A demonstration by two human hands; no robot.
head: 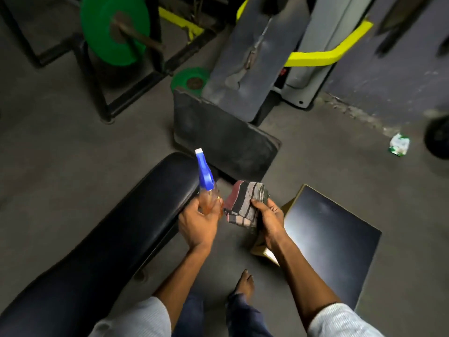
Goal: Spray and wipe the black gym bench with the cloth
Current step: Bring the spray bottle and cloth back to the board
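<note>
- While the spray bottle (206,183) is gripped in the left hand (198,221), its blue trigger head is pointed up and away, with the white nozzle tip at the far end; fingers are curled round the clear, amber-tinted body.
- A folded striped cloth (244,203) is held in the right hand (268,221), thumb on top and fingers wrapped beneath; the cloth is seen just beside the bottle, whether touching cannot be told.
- The black gym bench (116,229) is observed to the left of both hands, running diagonally from lower left to its rounded end near the bottle; the left hand is positioned over its right edge.
- A second dark pad (332,239) is noted to the right, on the grey floor (73,147), partly behind the right forearm.
- A worn, dusty flat pad (223,142) is recorded beyond the hands, with an inclined back pad (245,57) behind it.
- Green weight plates (114,30) are seen upper left, and a crumpled wrapper (399,144) at far right.
- One bare foot (244,283) is visible between the forearms.
</note>
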